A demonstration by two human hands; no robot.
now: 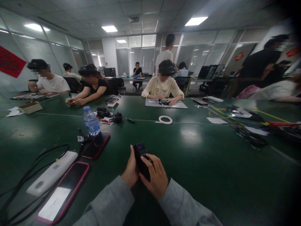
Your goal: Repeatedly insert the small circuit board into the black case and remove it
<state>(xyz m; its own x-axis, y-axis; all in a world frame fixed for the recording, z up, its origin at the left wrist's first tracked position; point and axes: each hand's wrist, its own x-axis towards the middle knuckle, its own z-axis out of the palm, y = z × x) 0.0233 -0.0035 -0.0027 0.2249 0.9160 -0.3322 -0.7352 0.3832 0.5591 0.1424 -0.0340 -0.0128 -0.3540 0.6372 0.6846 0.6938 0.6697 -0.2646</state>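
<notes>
Both hands hold a small black handheld device (142,165) with a little screen at its far end, tilted up above the green table. My left hand (130,172) supports its left side, thumb along the edge. My right hand (155,176) wraps its right side, fingers lying over the front, where they hide part of the face and any buttons. Its exact kind does not show. To the left lie a red-edged phone (97,146), a pink-cased phone (70,183) with a partly lit screen, and a white elongated device (53,173) with a label and black cables.
A water bottle (91,121) stands beyond the phones, near black cable bundles (103,112) and a screwdriver (129,120). A white ring-shaped roll (165,120) lies ahead. Cables and tools (250,135) are heaped at right. Across the table, a person (163,86) works on a grey board (150,103).
</notes>
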